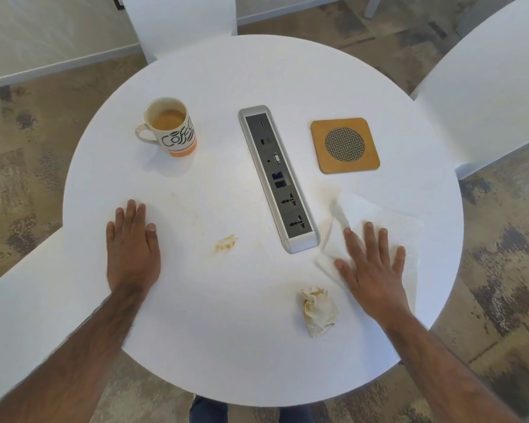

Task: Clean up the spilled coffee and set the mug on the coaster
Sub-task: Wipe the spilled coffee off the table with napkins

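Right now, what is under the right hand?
The right hand lies flat, fingers spread, on a clean white paper towel, which lies on the white round table. Whether any coffee sits beneath the towel is hidden.

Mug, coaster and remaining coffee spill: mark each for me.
mug (177, 138), head view, on its printed side.
coaster (345, 145), head view, on its round mesh centre.
coffee spill (226, 242), head view, on the brown patch.

an office meeting room is showing: a round white table (257, 71) carrying a built-in power-and-data socket strip (277, 178), white chairs (486, 102) standing around.
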